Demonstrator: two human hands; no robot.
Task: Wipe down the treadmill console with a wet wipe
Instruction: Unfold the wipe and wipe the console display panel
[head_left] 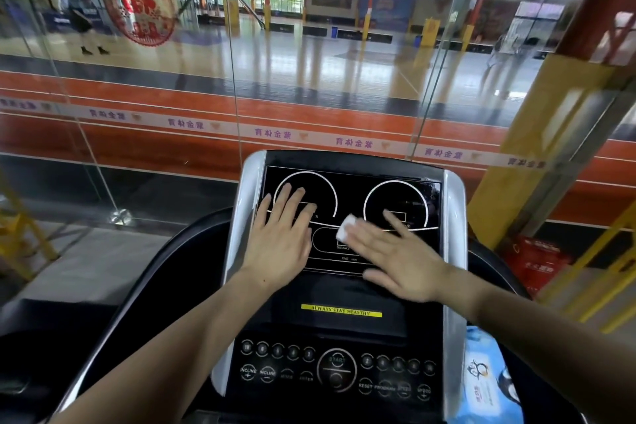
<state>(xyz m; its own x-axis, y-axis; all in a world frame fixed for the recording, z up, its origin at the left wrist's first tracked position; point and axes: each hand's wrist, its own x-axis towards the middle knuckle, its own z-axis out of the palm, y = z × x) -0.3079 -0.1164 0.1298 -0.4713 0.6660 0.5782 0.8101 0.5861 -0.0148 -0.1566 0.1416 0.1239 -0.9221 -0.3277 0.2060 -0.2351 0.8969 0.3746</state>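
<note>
Pressing a small folded white wet wipe flat on the glossy black console, the right hand lies open-fingered.

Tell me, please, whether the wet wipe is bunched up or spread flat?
Bunched up: the wet wipe shows as a small white wad under the right hand.
</note>
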